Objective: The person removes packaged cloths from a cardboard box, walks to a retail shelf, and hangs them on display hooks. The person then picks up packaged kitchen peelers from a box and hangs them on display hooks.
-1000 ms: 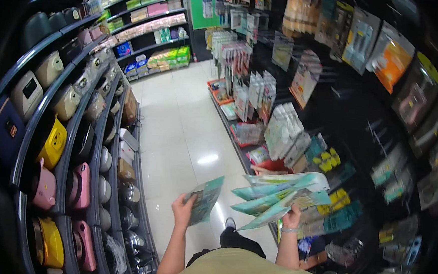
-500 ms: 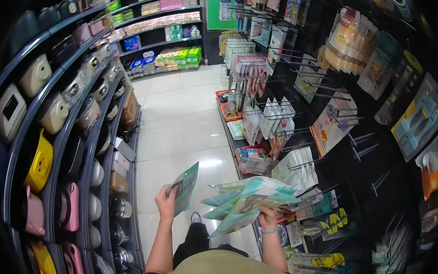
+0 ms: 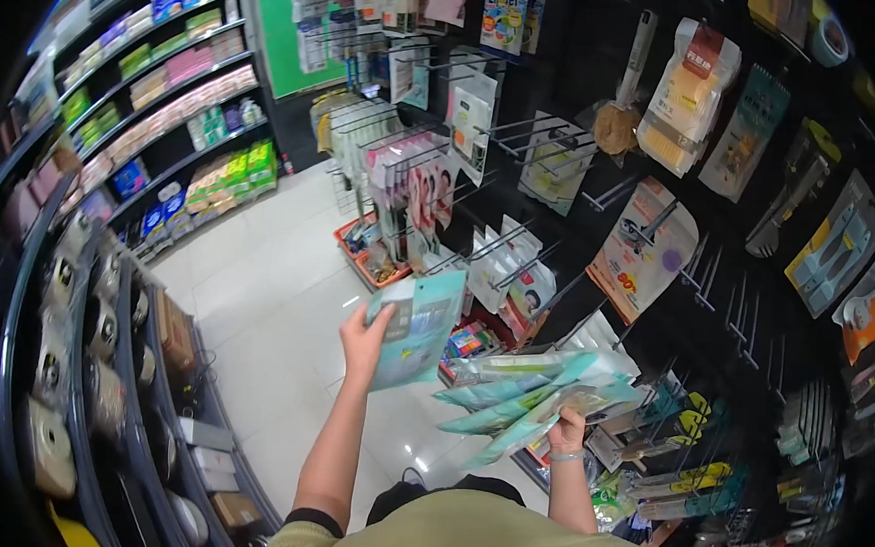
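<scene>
My left hand (image 3: 363,341) is closed on the edge of a flat teal package (image 3: 422,323), its thumb across the front. The package is upright, its broad face turned toward me; its contents are too small to name. In my right hand (image 3: 567,430) is a fanned bunch of teal and clear packages (image 3: 520,394), gripped at the near right edge. A bracelet (image 3: 566,456) circles the right wrist. The bunch is near white packages (image 3: 594,333) hanging on the rack, and I cannot tell whether they touch.
A black wall with metal hooks (image 3: 623,195) and hanging packages rises on the right. Red baskets (image 3: 373,260) stand low along it. Shelves with small appliances (image 3: 52,440) line the left. A shelf of tissue packs (image 3: 228,175) stands beyond the tiled floor (image 3: 257,273).
The view has swung to the right. My left hand has raised its single package and turned its broad face toward me. The right hand still holds the bunch, closer to the rack.
</scene>
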